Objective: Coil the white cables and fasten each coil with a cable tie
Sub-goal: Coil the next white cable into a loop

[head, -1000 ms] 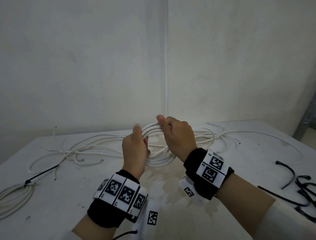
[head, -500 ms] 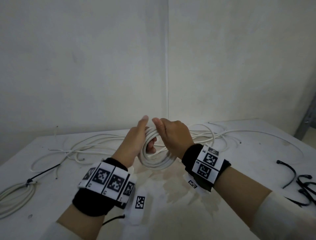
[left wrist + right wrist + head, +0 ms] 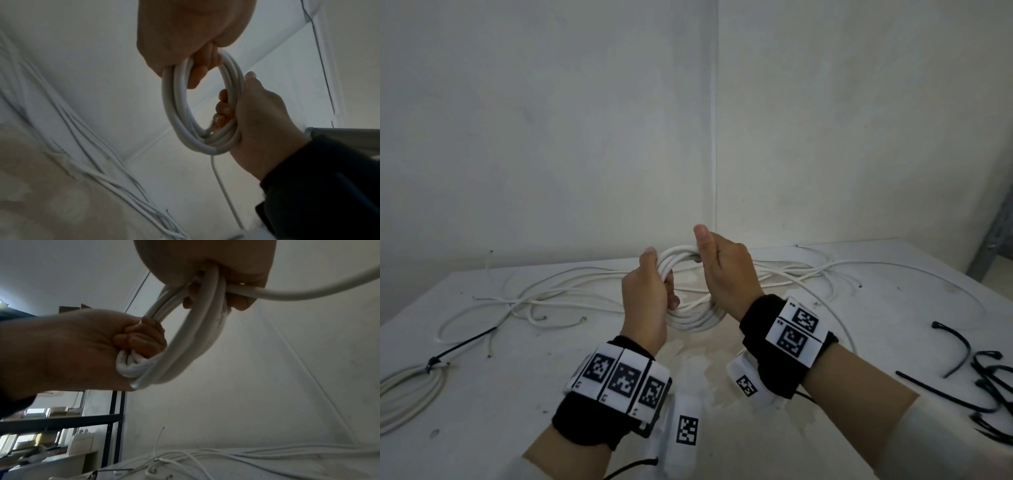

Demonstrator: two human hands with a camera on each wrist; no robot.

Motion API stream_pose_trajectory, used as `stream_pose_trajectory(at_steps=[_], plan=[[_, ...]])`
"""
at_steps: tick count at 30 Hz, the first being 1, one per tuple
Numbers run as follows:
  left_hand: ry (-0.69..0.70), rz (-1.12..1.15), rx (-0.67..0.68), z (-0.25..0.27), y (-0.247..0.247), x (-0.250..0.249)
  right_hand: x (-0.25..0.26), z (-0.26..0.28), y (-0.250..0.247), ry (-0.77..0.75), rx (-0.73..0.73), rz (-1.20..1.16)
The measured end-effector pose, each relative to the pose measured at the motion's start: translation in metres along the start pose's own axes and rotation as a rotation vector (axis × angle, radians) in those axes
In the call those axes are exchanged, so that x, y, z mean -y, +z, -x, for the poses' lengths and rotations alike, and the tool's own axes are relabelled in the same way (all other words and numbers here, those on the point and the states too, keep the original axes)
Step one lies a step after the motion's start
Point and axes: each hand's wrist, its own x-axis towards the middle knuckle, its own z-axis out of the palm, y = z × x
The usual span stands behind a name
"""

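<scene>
A white cable coil (image 3: pixel 697 318) of several loops is held upright above the table (image 3: pixel 482 428) between both hands. My left hand (image 3: pixel 647 294) grips its left side, fingers curled through the ring. My right hand (image 3: pixel 726 274) grips the top right of the coil, thumb pointing up. In the left wrist view the coil (image 3: pixel 174 113) hangs from my left hand (image 3: pixel 185 32), and the right hand (image 3: pixel 261 113) wraps its other side. In the right wrist view a loose tail (image 3: pixel 308 295) leaves my right hand (image 3: pixel 205 256) to the right. The left hand (image 3: pixel 72 350) clasps the coil (image 3: pixel 197 337).
Loose white cables (image 3: pixel 551 298) sprawl across the back of the table. A finished coil (image 3: pixel 407 394) bound by a black cable tie (image 3: pixel 465 344) lies at the far left edge. Several black cable ties (image 3: pixel 989 377) lie at the right. Walls close off the back.
Half a second ago the hands were close together at the coil's top. They have since parted, the left hand turning upright on the coil's left side, the right rising slightly.
</scene>
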Motion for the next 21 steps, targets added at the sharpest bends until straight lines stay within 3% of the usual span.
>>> stream_pose_trajectory(at_steps=[3,6,8,13,16,21], plan=[[-0.022,-0.094,0.136,-0.004,-0.007,-0.002,-0.006,-0.002,-0.002,-0.015,0.022,0.041],[-0.085,-0.312,0.333,-0.009,-0.015,-0.011,-0.012,0.001,-0.001,-0.062,0.156,0.131],[-0.110,-0.434,0.385,-0.009,-0.015,-0.013,-0.012,0.003,0.002,-0.105,0.213,0.172],[-0.016,-0.326,0.209,-0.002,-0.008,-0.002,-0.010,0.002,0.005,-0.136,0.181,0.055],[-0.041,-0.161,0.124,0.000,-0.007,-0.001,-0.012,-0.001,0.005,-0.037,0.094,-0.068],[-0.014,-0.066,0.068,-0.001,-0.004,-0.001,-0.016,-0.002,0.008,-0.061,-0.007,0.017]])
